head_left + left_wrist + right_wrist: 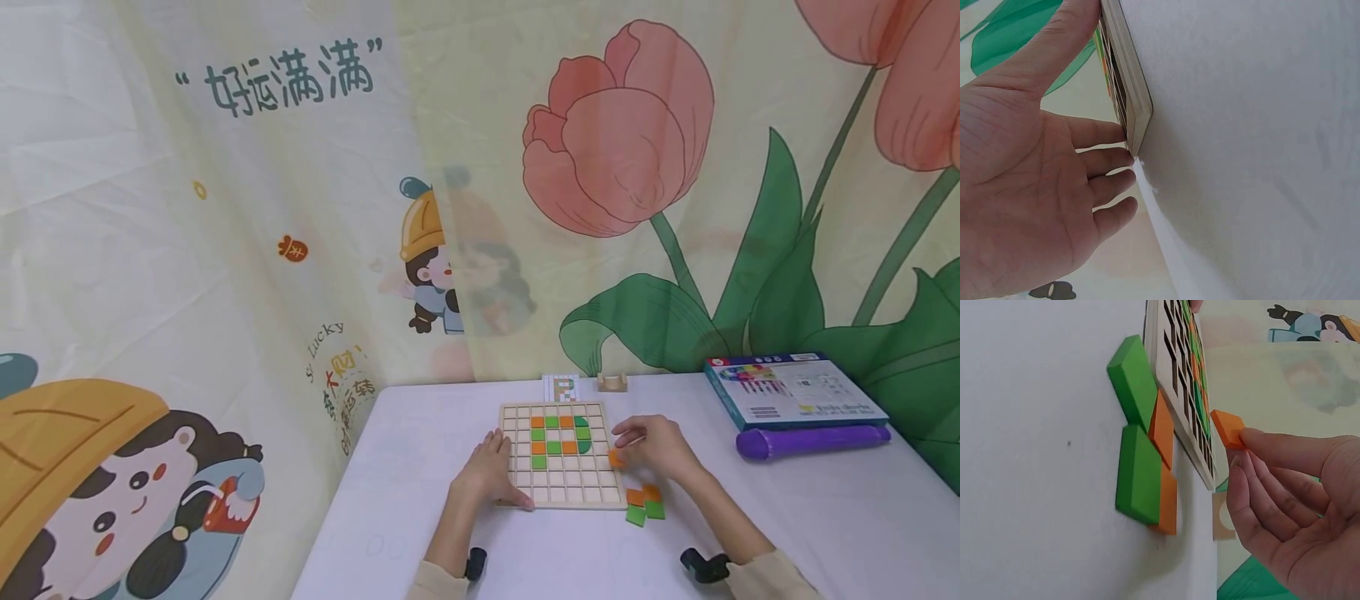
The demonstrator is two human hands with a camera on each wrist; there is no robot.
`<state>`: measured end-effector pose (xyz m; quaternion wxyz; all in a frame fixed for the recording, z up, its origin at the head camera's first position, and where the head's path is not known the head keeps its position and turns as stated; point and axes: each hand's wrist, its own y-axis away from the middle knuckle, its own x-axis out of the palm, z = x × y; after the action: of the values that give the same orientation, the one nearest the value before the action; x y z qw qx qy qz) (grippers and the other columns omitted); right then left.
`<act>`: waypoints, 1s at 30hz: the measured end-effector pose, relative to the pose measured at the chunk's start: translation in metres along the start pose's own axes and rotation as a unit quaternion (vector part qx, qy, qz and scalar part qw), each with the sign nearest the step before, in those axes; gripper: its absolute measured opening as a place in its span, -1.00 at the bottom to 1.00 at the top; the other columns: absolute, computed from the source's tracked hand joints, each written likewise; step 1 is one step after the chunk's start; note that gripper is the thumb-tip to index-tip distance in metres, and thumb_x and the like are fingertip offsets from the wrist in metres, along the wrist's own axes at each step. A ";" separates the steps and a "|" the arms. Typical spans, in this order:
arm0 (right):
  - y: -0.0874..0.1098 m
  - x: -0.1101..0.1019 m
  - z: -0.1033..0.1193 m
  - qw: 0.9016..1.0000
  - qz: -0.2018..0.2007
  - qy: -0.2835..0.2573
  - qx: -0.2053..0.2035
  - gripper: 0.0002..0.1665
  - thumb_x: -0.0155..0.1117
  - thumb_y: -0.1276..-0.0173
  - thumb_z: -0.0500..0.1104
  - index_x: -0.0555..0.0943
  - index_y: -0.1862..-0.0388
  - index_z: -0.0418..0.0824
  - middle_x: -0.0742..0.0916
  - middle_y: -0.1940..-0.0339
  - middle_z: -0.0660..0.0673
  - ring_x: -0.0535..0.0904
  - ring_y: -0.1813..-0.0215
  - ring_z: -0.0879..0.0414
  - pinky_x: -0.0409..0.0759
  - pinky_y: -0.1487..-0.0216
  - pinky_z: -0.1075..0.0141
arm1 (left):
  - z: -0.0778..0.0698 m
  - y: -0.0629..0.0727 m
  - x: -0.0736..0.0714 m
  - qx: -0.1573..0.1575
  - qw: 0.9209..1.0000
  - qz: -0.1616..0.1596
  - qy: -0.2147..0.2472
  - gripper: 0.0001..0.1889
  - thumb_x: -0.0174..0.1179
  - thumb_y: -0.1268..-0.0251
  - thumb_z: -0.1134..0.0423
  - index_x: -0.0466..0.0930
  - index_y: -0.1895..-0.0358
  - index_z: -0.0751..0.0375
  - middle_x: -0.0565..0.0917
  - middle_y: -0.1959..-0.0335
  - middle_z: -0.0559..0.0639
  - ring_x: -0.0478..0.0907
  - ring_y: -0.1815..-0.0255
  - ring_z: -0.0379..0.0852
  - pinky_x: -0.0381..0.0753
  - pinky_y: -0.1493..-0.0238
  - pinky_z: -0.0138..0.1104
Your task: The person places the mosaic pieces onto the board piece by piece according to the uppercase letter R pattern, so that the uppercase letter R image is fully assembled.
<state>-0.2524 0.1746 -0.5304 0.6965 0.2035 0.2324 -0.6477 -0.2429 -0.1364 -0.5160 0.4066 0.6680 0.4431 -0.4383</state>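
A wooden grid board point(570, 492) lies on the table, with orange, green and white squares in several cells and dark green curved pieces on the pattern's right side. My left hand point(487, 471) rests against the board's left side, its fingers fairly straight and the thumb by the near left corner. Just off the right edge, my right hand point(660, 446) pinches an orange square tile point(1229, 429) between thumb and fingers. Below that hand, loose green tiles point(1138, 475) and orange tiles point(1162, 434) lie by the board's near right corner, some overlapping.
Behind the board stands a pattern card point(561, 387), beside a small wooden holder point(612, 382). At the back right lie a flat colourful box point(795, 392) and a purple cylindrical thing point(813, 442). A printed curtain point(480, 125) hangs at the table's far edge.
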 end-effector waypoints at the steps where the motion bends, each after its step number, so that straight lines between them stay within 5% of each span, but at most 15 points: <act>1: -0.001 0.002 0.001 1.000 -0.002 -0.002 -0.001 -0.65 0.56 -0.21 -0.37 0.76 0.00 -0.29 0.78 0.36 -0.01 0.69 0.27 0.09 0.74 0.19 0.22 | 0.000 0.000 0.000 0.000 1.000 0.000 0.000 0.32 0.71 0.27 -0.22 0.23 -0.56 0.44 0.19 -0.64 0.33 0.06 -0.68 0.21 0.18 -0.63 0.02; 30: -0.028 0.072 0.023 0.996 0.015 -0.080 -0.035 -0.78 0.61 -0.17 -0.37 0.78 0.23 -0.21 0.75 0.42 0.00 0.68 0.31 0.12 0.71 0.28 0.35 | 0.002 -0.003 0.003 -0.011 1.000 0.007 -0.003 0.32 0.70 0.27 -0.25 0.24 -0.57 0.40 0.19 -0.65 0.30 0.06 -0.69 0.18 0.16 -0.64 0.00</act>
<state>-0.2753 0.1011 -0.5533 0.7292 0.1301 0.1958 -0.6427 -0.2460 -0.1370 -0.5195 0.4185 0.6653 0.4419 -0.4324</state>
